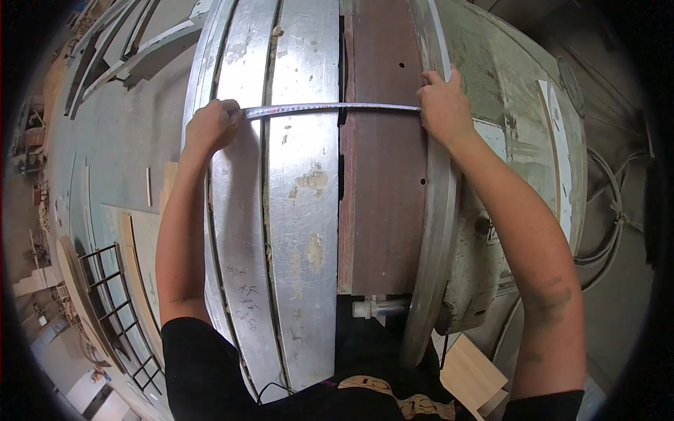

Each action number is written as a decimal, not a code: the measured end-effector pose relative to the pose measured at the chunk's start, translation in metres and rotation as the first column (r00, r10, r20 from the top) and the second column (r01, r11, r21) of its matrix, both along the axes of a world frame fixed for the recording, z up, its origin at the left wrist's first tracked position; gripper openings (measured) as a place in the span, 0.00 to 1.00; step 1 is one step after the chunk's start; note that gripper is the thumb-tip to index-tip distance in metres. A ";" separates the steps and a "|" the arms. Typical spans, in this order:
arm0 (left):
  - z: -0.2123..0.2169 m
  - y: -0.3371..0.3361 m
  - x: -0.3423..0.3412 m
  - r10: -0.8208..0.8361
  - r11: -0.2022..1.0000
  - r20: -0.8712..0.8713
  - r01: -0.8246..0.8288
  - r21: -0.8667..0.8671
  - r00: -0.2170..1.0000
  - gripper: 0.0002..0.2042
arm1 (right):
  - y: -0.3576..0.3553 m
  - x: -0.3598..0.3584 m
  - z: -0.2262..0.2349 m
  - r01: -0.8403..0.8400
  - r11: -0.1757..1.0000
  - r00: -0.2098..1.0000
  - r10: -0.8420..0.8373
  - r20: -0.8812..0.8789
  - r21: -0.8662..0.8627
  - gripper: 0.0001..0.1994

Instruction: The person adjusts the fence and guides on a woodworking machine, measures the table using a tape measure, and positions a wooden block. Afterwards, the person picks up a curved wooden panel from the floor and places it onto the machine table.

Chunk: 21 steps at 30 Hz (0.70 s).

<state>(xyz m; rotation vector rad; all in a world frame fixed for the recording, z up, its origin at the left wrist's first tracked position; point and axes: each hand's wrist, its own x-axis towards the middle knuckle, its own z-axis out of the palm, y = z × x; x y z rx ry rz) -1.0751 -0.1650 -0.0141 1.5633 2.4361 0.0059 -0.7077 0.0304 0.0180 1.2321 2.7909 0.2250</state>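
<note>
A white measuring tape [319, 107] is stretched crosswise over a long silver metal machine table [302, 231] and the brown strip [382, 210] beside it. At the table's left edge, my left hand [212, 126] is closed on one end of the tape. My right hand [447, 109] grips the other end at the long metal rail [437, 203] bordering the brown strip, with fingers bent over the rail. Both palms hide what lies inside, so I cannot tell which hand has the tape's case. Two dark grooves run lengthwise along the silver table.
To the right is a worn green machine surface [519, 77], with looped cables [614, 210] beyond it. A dark grid frame [119, 302] lies at lower left, and metal profiles [133, 59] at upper left. Below the rail's near end is a pale wooden board [472, 375].
</note>
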 end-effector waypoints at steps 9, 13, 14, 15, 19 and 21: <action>0.001 0.005 0.003 -0.001 1.000 -0.049 0.000 -0.006 0.999 0.11 | 0.001 0.002 -0.001 -0.003 1.000 1.000 0.003 -0.031 0.004 0.10; 0.002 0.006 0.003 -0.003 1.000 -0.029 0.002 -0.018 1.000 0.11 | 0.001 0.003 -0.002 -0.006 1.000 1.000 0.006 -0.022 0.001 0.10; 0.002 0.006 0.002 -0.012 1.000 -0.031 0.012 -0.019 0.999 0.11 | 0.001 0.002 -0.001 -0.008 1.000 1.000 0.007 -0.025 -0.002 0.10; 0.001 0.006 0.000 -0.022 1.000 -0.033 0.021 -0.019 0.999 0.11 | 0.001 0.002 -0.001 -0.009 1.000 1.000 0.009 -0.026 -0.003 0.10; 0.002 0.006 0.003 -0.009 1.000 -0.042 0.008 -0.026 0.999 0.11 | 0.000 0.003 0.000 -0.011 1.000 1.000 0.012 -0.020 0.012 0.10; 0.003 0.006 0.004 -0.014 1.000 -0.058 0.013 -0.010 0.998 0.11 | 0.001 0.003 -0.001 -0.017 1.000 1.000 0.017 -0.013 0.019 0.10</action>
